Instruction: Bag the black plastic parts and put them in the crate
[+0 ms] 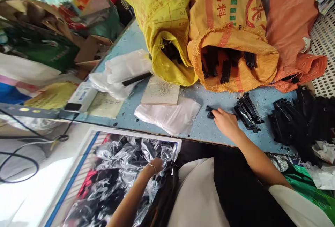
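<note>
My right hand point(225, 122) rests on the blue table point(204, 129), its fingers curled over a small black plastic part point(209, 111). A short stack of similar black parts point(248, 112) lies just right of it. A larger heap of black parts point(298, 119) sits further right. My left hand point(156, 166) reaches down below the table edge into a box point(86, 150) of clear plastic bags point(131, 157) holding black pieces. Its fingers are buried among the bags.
Yellow point(162, 28), orange-yellow point(230, 45) and orange point(293, 21) woven sacks lie open at the back of the table, with black parts inside. White plastic bags point(170, 115), a flat board point(160, 91) and a white box point(81, 96) lie left. Cables point(31, 143) trail at the far left.
</note>
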Demonstrator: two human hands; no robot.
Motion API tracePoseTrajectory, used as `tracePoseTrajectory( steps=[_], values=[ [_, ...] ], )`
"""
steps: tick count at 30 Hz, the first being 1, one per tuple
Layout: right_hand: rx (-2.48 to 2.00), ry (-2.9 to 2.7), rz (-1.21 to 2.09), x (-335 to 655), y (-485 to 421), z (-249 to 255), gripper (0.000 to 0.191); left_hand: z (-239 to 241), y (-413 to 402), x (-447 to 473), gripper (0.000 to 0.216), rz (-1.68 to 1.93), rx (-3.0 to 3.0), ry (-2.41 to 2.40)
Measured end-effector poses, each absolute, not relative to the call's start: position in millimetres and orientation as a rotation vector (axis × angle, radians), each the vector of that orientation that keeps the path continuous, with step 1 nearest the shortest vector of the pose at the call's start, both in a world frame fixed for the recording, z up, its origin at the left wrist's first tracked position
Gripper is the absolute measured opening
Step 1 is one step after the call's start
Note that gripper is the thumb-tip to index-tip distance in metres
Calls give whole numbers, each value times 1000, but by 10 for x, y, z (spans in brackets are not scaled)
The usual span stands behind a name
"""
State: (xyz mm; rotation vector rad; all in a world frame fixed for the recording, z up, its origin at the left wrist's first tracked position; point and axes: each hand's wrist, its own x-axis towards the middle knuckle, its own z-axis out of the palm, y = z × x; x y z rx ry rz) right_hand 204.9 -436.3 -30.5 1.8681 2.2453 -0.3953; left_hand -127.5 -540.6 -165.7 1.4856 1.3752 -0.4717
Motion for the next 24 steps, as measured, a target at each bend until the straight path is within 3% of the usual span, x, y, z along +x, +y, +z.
tracePoseTrajectory(
  steps=[4, 8, 14, 16, 21, 24],
  values=[
    [1709, 2470, -571, 2128, -4746, -341, 37, -1239, -5076, -1034, 24, -118, 1597, 1401],
    [1935, 2535, -629, 2336, -4905, -477, 20, -989, -4613, -474, 23, 609, 2112, 1676],
    [2341, 2481, -690, 2564, -4956, -780, 23, -1006, -4198, -396, 20, 613, 2092, 1561],
    [2478, 2368, -1090, 2574, -4935, -819, 21, -994, -4171, -509, 15, 705, 1933, 1476],
    [2258, 1471, -2871, 2319, -4882, -774, 38, -922, -4150, -544, 21, 710, 1754, 1469],
    [2028, 917, -3305, 2083, -4927, -798, 33, -913, -4141, -468, 18, 704, 1744, 1490]
  ],
)
